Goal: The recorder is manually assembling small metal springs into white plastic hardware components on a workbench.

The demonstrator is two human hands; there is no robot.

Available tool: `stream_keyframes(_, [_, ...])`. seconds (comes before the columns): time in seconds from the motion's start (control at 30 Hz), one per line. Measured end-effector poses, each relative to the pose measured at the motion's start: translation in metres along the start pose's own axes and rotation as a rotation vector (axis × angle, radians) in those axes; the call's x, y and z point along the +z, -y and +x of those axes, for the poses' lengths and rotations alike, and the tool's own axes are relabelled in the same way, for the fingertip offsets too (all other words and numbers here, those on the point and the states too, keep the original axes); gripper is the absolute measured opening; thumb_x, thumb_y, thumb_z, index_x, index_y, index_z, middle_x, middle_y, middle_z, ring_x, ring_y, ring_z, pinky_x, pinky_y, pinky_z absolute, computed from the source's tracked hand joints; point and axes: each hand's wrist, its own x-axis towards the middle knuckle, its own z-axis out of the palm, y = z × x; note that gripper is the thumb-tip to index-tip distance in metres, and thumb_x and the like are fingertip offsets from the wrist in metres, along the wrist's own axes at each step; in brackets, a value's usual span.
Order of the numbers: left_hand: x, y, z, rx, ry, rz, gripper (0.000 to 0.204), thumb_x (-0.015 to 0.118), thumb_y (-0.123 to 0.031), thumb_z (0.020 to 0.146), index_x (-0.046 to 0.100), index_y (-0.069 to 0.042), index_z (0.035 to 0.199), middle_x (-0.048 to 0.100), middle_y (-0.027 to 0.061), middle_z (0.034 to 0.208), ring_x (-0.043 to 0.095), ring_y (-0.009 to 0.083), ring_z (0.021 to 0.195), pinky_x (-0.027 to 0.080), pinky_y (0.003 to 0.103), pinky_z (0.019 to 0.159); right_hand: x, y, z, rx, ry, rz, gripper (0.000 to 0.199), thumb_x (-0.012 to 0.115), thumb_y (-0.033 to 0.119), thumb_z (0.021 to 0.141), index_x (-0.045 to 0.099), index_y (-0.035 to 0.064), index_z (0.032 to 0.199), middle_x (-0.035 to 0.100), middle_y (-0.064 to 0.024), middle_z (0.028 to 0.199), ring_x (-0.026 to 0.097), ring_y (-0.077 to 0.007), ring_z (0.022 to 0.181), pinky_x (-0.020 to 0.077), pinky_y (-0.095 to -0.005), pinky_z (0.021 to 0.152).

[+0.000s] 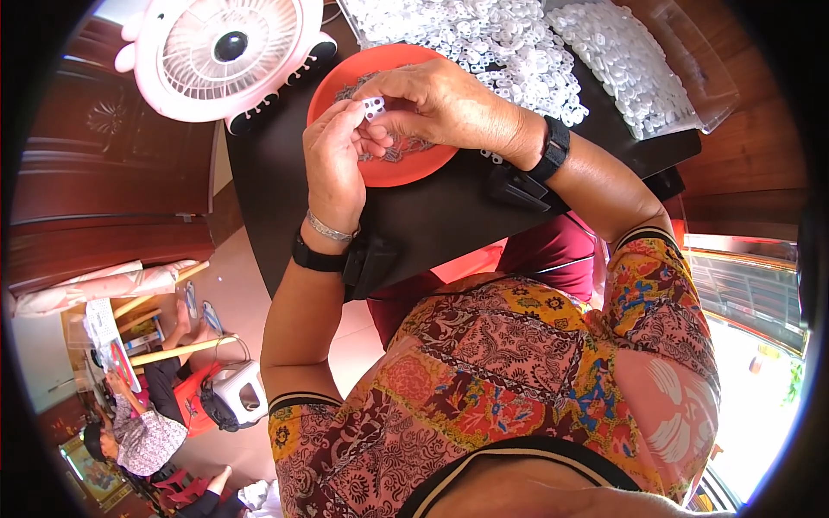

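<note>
Both my hands meet over an orange-red plastic bowl [324,99] holding many small grey metal pieces [401,148]. My left hand [335,160] is closed, its thumb and fingers pinching a small white plastic piece with dark holes [373,107]. From the other side my right hand [436,99] curls over the same piece, fingers bent close to it. Whether the right fingertips hold a metal piece against it is hidden. Black straps circle both wrists, and a silver bracelet [331,229] sits on the left one.
A pink-and-white fan [229,45] stands left of the bowl. Behind lies a heap of white plastic pieces [484,43]; a clear tray [691,65] with more stands at the right. The black table [440,211] ends near my lap. Another person [151,436] sits at the lower left.
</note>
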Motion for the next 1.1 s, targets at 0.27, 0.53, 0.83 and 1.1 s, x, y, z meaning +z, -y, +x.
stream_keyframes(0.27, [0.001,-0.001,0.0,0.019,0.015,0.016,0.025,0.052,-0.021,0.087,0.061,0.003,0.085,0.059,0.0074,0.065,0.057,0.0148,0.058,0.043,0.023,0.055,-0.005,0.003,0.0,-0.028,0.014,0.013,0.031,0.07,0.009,0.077,0.061,0.0041,0.106,0.066,-0.0102,0.084,0.067,-0.0244,0.075,0.054,-0.0316,0.066])
stream_keyframes(0.53, [0.001,0.001,0.001,0.08,0.042,-0.002,0.025,0.051,-0.02,0.089,0.061,0.003,0.088,0.059,0.0068,0.067,0.057,0.015,0.058,0.044,0.023,0.055,-0.004,0.001,0.0,-0.067,-0.034,0.026,0.032,0.072,0.013,0.077,0.062,0.005,0.107,0.067,-0.0104,0.086,0.066,-0.026,0.077,0.0529,-0.0326,0.067])
stream_keyframes(0.83, [0.002,0.005,-0.001,0.068,0.001,0.041,0.024,0.05,-0.021,0.091,0.06,0.001,0.088,0.057,0.0049,0.067,0.056,0.0134,0.058,0.043,0.023,0.053,0.001,0.003,0.0,-0.015,-0.046,0.015,0.034,0.073,0.015,0.076,0.062,0.004,0.107,0.066,-0.0111,0.084,0.065,-0.0252,0.073,0.0522,-0.0329,0.064])
stream_keyframes(1.1, [0.005,0.002,-0.003,-0.007,0.021,0.108,0.025,0.044,-0.017,0.095,0.056,0.003,0.09,0.058,0.0073,0.071,0.059,0.0155,0.062,0.044,0.024,0.058,0.005,0.002,-0.003,-0.028,-0.055,-0.047,0.032,0.072,0.018,0.075,0.062,0.0044,0.103,0.065,-0.0108,0.082,0.064,-0.0272,0.075,0.0516,-0.0341,0.067])
